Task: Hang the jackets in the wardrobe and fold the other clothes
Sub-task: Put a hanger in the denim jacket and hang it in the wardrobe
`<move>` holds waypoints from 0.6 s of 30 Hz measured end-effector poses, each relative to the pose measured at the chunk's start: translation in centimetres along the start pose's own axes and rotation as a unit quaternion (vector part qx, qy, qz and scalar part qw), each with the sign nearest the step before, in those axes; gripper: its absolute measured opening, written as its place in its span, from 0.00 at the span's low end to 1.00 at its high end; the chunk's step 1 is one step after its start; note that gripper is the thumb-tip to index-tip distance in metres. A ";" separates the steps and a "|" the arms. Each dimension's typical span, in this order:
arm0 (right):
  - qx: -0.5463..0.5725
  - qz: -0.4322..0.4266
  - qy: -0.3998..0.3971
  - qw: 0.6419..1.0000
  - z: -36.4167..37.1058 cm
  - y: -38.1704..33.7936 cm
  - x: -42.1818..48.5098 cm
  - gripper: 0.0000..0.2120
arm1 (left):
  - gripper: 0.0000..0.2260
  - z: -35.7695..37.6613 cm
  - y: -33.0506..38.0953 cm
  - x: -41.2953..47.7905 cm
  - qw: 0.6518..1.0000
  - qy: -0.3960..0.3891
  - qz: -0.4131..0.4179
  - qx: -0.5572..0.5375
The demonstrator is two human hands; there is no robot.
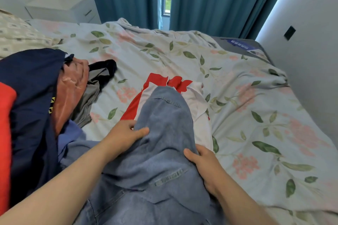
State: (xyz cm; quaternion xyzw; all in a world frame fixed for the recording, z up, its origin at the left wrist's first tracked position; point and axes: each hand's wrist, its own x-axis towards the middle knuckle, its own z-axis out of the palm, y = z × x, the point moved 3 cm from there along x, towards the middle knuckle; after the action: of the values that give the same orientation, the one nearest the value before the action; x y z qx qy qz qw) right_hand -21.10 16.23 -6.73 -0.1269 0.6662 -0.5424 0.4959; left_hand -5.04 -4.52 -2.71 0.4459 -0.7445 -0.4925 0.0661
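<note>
A pair of blue denim jeans lies along the bed in front of me, its far end draped over a red and white garment. My left hand grips the jeans' left edge, thumb on top of the cloth. At the right edge, my right hand holds the denim with its thumb over the fabric and its fingers hidden underneath. To the left sits a pile of clothes: a navy jacket, a pink-brown satin garment, a grey and black garment and something red.
The bed carries a floral sheet with a pillow at the far left. A white nightstand stands behind it. Teal curtains hang at the back, and a grey wall runs along the bed's right side.
</note>
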 end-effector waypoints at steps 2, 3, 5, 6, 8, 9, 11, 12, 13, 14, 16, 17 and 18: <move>-0.037 0.008 -0.007 0.999 -0.2 0.5 -3.1 0.07 | 0.11 0.8 0.1 -3.0 1.000 -0.003 0.015 0.003; -0.058 0.014 -0.007 0.998 -0.1 0.6 -4.6 0.06 | 0.08 1.2 -0.1 -4.5 1.000 0.002 0.019 -0.005; -0.095 0.027 -0.005 0.995 0.1 0.5 -7.5 0.05 | 0.05 1.4 -0.1 -8.0 0.999 0.014 0.022 -0.021; -0.117 0.017 0.008 0.993 0.3 0.0 -8.7 0.10 | 0.05 1.3 0.3 -9.7 0.999 0.020 0.028 -0.025; -0.183 -0.029 0.065 0.980 0.4 -1.7 -10.6 0.14 | 0.04 0.9 1.1 -12.4 0.998 0.030 0.037 -0.035; -0.210 -0.051 0.101 0.971 0.5 -2.7 -11.4 0.11 | 0.03 0.6 1.6 -13.6 0.997 0.033 0.032 -0.057; -0.206 -0.088 0.102 0.969 1.3 -4.6 -12.6 0.21 | 0.10 0.2 2.5 -15.5 0.994 0.026 0.019 -0.108; -0.160 -0.099 0.077 0.979 2.0 -5.7 -13.1 0.20 | 0.11 -0.1 3.2 -16.3 0.993 0.019 0.019 -0.117; -0.110 -0.105 0.047 0.987 2.9 -6.5 -13.6 0.18 | 0.10 -0.3 3.9 -17.1 0.993 0.014 0.029 -0.111; -0.059 -0.106 0.013 0.993 3.7 -6.9 -13.8 0.16 | 0.08 -0.3 4.6 -17.8 0.994 0.005 0.048 -0.094; -0.007 -0.094 -0.017 0.995 5.1 -7.6 -14.0 0.17 | 0.07 0.1 6.3 -19.1 0.993 -0.029 0.094 -0.066; -0.004 -0.084 -0.017 0.996 5.6 -8.1 -14.4 0.13 | 0.07 0.4 7.3 -19.7 0.990 -0.047 0.114 -0.063; -0.005 -0.072 -0.005 0.997 5.8 -8.3 -14.6 0.06 | 0.09 0.8 7.9 -20.1 0.987 -0.059 0.136 -0.057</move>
State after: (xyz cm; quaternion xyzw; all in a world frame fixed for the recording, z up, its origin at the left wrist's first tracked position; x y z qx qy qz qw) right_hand -12.58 19.96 8.37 -0.1798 0.6557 -0.5722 0.4586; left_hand 1.78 11.61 10.01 0.3059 -0.7715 -0.5461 0.1138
